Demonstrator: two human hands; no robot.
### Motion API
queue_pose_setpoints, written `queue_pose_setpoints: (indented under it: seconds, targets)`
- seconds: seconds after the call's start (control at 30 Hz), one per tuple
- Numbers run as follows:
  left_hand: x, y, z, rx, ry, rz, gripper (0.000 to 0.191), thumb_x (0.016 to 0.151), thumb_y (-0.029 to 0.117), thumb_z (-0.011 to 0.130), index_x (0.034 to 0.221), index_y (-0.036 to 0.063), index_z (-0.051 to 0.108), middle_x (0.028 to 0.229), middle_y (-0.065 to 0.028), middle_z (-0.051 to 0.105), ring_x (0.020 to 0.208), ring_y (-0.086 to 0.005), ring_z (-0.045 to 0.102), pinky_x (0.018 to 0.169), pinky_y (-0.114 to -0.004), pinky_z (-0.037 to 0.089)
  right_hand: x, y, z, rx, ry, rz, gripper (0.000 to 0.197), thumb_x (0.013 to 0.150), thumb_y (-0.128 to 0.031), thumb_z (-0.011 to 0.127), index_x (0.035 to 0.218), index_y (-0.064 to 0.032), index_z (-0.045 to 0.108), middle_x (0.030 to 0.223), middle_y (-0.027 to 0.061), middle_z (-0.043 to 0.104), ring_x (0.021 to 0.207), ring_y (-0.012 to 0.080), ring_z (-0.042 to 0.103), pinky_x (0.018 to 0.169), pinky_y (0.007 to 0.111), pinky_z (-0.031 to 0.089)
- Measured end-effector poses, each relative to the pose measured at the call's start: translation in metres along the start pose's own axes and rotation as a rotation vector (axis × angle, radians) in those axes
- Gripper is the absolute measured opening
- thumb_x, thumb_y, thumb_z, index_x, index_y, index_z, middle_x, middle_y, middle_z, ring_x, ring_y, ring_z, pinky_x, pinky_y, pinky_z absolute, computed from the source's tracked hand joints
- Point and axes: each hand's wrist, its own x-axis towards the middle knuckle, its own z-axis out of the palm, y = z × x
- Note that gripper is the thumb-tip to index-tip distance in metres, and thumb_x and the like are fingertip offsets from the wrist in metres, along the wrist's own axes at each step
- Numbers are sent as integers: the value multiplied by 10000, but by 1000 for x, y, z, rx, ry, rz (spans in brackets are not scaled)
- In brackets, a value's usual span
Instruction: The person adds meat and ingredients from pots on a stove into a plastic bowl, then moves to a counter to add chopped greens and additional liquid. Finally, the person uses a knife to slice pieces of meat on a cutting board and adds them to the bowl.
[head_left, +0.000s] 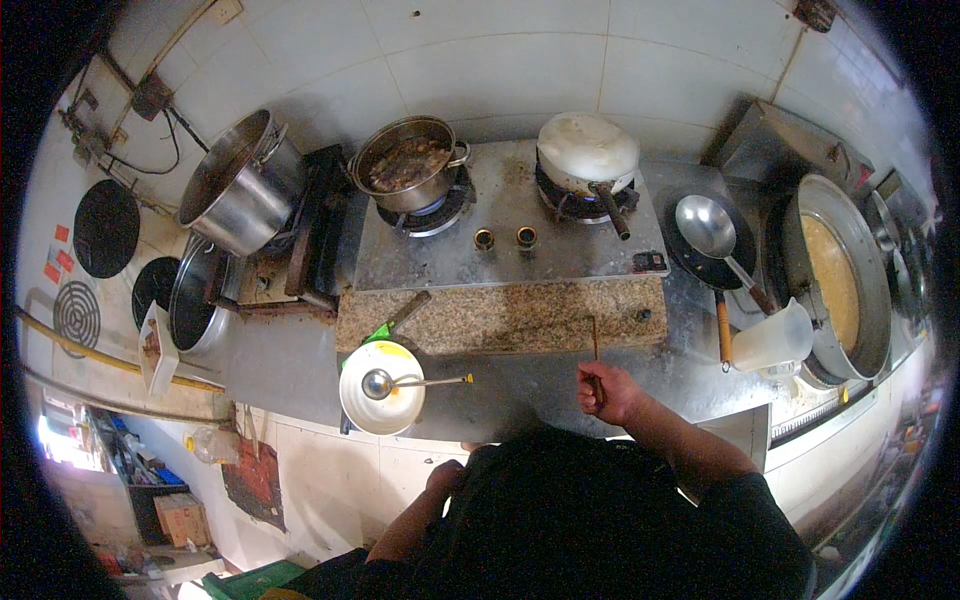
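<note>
My right hand (609, 393) is closed around thin wooden chopsticks (596, 341), held upright above the steel counter's front part. My left hand (447, 477) hangs low against my body, below the counter edge; its fingers are mostly hidden. A white bowl (360, 411) with yellow residue stands at the front left, with a metal ladle (377, 384) lying in it. Beside the bowl, a dark-handled utensil (411, 312) and something green (381, 331) show. On the stove, a steel pot (409, 169) holds dark food pieces, and a white pan (589, 146) sits over a blue flame.
A tall steel stockpot (247, 202) stands at the left. At the right are a black frying pan (671, 247) with a large ladle (706, 226) in it, a plastic jug (776, 337) and a wide pot (870, 300) of yellowish liquid. A granite strip (502, 315) fronts the stove.
</note>
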Motion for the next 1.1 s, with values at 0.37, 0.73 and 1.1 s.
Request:
queue_pose_setpoints:
  seconds: [0.37, 0.73, 1.1]
  targets:
    - [1, 7, -4, -81, -52, -125, 229, 770, 214, 557, 884, 45, 661, 972, -195, 615, 928, -323, 597, 826, -388, 468, -1, 0, 2, -8, 8, 18, 227, 861, -288, 546, 737, -102, 504, 554, 14, 401, 483, 163, 379, 440, 286, 280]
    - [4, -10, 12, -37, 68, 15, 184, 762, 177, 557, 817, 42, 669, 905, -183, 625, 810, -324, 626, 758, -395, 489, 1, 0, -1, -11, -55, 17, 238, 856, -294, 555, 717, -113, 488, 568, 18, 422, 485, 176, 385, 448, 306, 280]
    - [7, -8, 10, -38, 30, -8, 174, 756, 157, 556, 819, 39, 668, 917, -196, 622, 849, -335, 615, 769, -405, 486, -2, -2, 3, -13, 2, 24, 232, 859, -288, 548, 727, -101, 512, 547, 20, 415, 473, 163, 381, 441, 290, 291]
